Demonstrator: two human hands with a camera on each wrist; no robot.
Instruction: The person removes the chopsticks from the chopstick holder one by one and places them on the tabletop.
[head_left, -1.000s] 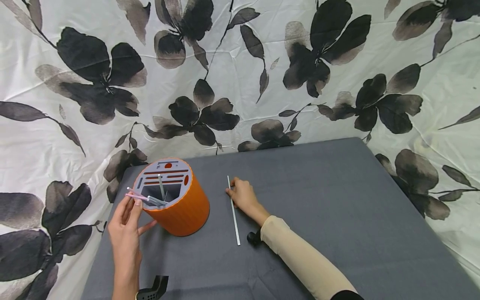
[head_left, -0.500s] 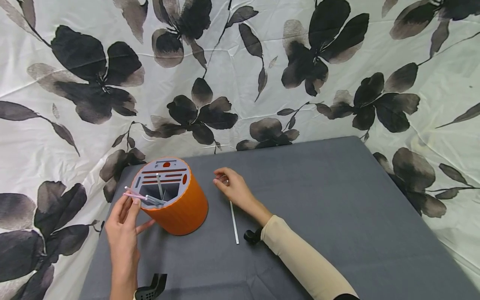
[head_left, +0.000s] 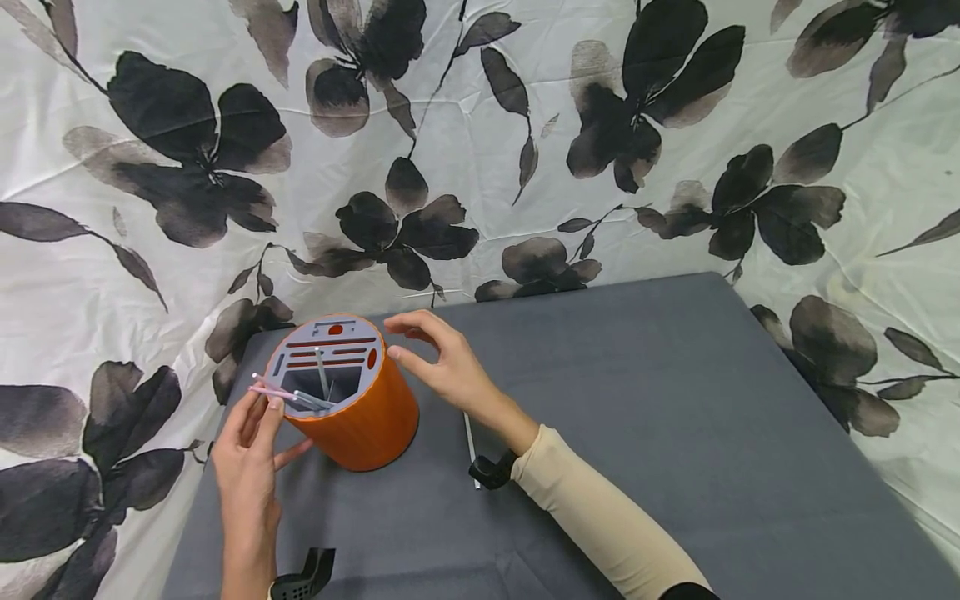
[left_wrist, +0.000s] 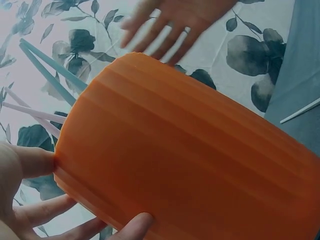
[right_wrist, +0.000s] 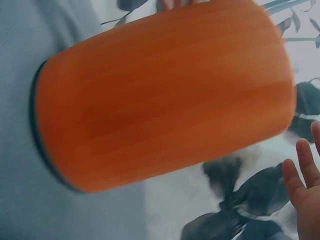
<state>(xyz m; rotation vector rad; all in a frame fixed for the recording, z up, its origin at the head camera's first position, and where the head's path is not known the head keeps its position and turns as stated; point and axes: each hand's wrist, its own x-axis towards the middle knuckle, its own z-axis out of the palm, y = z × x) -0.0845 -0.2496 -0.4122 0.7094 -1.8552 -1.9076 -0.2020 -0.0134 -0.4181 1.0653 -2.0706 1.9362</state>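
An orange ribbed pen holder [head_left: 375, 425] with a grey slotted top [head_left: 307, 340] stands on the table's left part. Pink sticks [head_left: 272, 389] and pale blue-grey sticks [head_left: 311, 402] lean out of its large compartment. My left hand [head_left: 251, 446] holds the holder at its left side, with one fingertip at the rim and the thumb low on the wall, as the left wrist view shows. Beside the rim on the right, my right hand [head_left: 442, 358] has its fingers extended and holds nothing. A thin white stick [head_left: 470, 437] lies on the table, partly hidden beneath the right forearm.
A grey cloth covers the table [head_left: 637, 400]. Behind it hangs a white curtain [head_left: 480, 125] with dark flowers. Black wrist devices sit on both arms, the right one [head_left: 491, 471] over the white stick.
My right hand has left the far end of the white stick and moved left to the holder's rim, its fingers spreading. The left hand and the holder have stayed in place.
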